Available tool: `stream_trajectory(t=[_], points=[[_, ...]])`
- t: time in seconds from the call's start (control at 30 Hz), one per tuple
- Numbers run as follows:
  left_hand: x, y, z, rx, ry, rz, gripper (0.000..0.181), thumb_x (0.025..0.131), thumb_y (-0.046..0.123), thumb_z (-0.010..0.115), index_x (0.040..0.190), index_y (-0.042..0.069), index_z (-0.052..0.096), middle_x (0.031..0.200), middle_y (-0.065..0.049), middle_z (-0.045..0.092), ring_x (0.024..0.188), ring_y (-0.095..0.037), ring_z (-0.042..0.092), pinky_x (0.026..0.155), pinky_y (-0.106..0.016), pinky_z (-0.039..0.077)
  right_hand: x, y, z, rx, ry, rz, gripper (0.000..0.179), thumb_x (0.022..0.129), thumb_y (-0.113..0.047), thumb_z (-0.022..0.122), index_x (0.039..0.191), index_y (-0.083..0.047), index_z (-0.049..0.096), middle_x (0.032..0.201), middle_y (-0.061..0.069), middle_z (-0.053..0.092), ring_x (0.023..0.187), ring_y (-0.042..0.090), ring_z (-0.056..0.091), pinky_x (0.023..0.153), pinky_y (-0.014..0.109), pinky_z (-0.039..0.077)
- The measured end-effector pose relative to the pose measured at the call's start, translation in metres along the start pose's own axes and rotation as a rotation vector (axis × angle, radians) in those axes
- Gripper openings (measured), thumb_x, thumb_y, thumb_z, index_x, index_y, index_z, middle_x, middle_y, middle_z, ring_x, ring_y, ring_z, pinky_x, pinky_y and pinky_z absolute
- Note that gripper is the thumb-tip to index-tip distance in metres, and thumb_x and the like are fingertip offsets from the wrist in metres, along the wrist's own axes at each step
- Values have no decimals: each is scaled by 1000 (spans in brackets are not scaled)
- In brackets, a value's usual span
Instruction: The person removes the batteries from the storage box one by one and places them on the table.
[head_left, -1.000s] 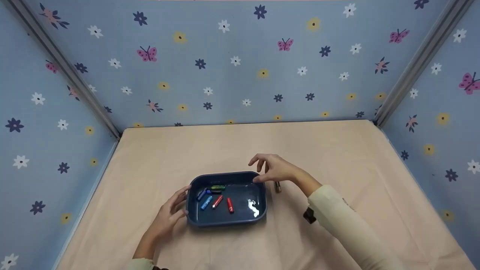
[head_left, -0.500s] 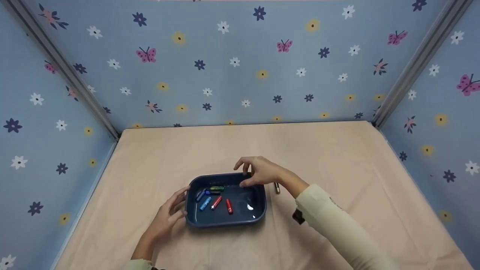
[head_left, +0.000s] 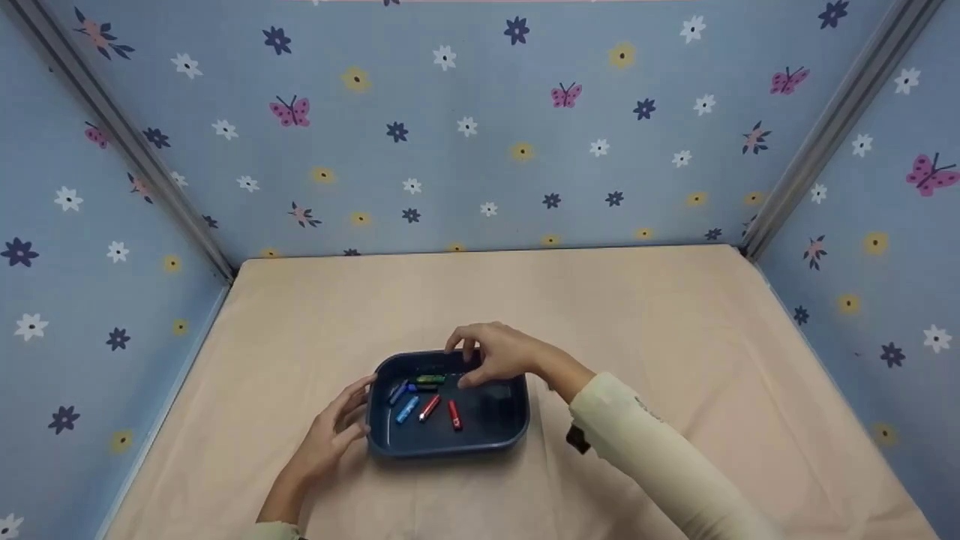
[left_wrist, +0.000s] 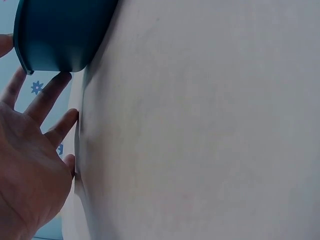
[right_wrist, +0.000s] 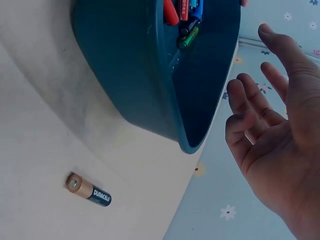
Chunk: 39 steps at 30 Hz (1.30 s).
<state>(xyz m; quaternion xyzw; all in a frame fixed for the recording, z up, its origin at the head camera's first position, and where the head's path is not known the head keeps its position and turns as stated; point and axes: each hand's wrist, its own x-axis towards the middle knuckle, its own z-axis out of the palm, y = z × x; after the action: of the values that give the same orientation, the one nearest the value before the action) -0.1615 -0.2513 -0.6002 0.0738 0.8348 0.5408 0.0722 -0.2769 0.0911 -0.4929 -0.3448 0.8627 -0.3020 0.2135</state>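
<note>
A dark blue plastic tray (head_left: pixel 450 453) holds several batteries. Two red batteries (head_left: pixel 430 408), a light blue battery (head_left: pixel 407 410), dark blue ones (head_left: pixel 397 392) and a green battery (head_left: pixel 430 379) lie in its left and middle part. My left hand (head_left: pixel 330 427) rests with spread fingers at the tray's left side; in the left wrist view its fingertips meet the tray wall. Nothing is held in my right hand (head_left: pixel 499 351), which hovers over the tray's back right part, fingers loosely bent. A copper-topped Duracell battery (right_wrist: pixel 89 190) lies outside the tray, mostly hidden by the right wrist in the head view.
The tray stands on a table with a pale peach cloth (head_left: pixel 637 315). Blue panels with flowers and butterflies (head_left: pixel 480 135) close off the back and both sides, with grey metal posts (head_left: pixel 817 135) at the corners.
My right hand has moved left, from the tray's right rim to over its back right part. My left hand stays at the tray's left side, and the batteries lie as before.
</note>
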Motion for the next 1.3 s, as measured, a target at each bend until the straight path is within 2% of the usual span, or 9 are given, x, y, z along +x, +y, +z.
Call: stream_trajectory(t=[0.27, 0.5, 0.7, 0.87, 1.1, 1.3], points=[[-6, -4, 0, 8, 5, -27, 80, 100, -4, 62, 174, 21, 44, 182, -16, 43, 167, -45, 46, 138, -64, 34, 7, -3, 11, -49, -70, -8, 58, 95, -28, 91, 148, -19, 69, 125, 14, 77, 106, 22, 67, 99, 44, 59], [-4, -4, -1, 27, 10, -2, 77, 102, -1, 63, 174, 22, 44, 181, -17, 44, 166, -47, 46, 136, -67, 36, 13, -2, 14, -48, -142, 27, 58, 95, -25, 91, 148, -18, 69, 128, 17, 77, 106, 20, 66, 99, 41, 58], [-1, -4, -1, 34, 11, 33, 76, 103, -1, 63, 174, 20, 44, 181, -15, 45, 166, -47, 47, 134, -70, 37, 16, 1, 20, -61, -204, 71, 60, 96, -25, 90, 151, -17, 69, 128, 15, 77, 100, 15, 65, 92, 36, 58], [-1, -3, -1, 36, 10, 32, 76, 104, 0, 64, 174, 21, 44, 181, -15, 45, 166, -46, 47, 135, -71, 36, 17, 4, 24, -48, -230, 110, 56, 95, -25, 91, 147, -19, 71, 124, 13, 76, 97, 13, 65, 88, 32, 57], [1, -3, 0, 14, 6, 43, 77, 102, -5, 61, 174, 16, 43, 182, -17, 43, 166, -48, 46, 135, -66, 38, 19, 11, 30, -11, -262, 100, 50, 94, -22, 92, 142, -17, 75, 108, 5, 79, 87, 7, 66, 77, 24, 53], [1, -3, 1, 25, 5, 26, 78, 101, -4, 61, 174, 18, 43, 182, -15, 42, 167, -48, 44, 136, -68, 35, 20, 12, 40, 0, -299, 75, 49, 95, -18, 90, 142, -15, 75, 97, -5, 74, 80, 4, 65, 71, 20, 52]])
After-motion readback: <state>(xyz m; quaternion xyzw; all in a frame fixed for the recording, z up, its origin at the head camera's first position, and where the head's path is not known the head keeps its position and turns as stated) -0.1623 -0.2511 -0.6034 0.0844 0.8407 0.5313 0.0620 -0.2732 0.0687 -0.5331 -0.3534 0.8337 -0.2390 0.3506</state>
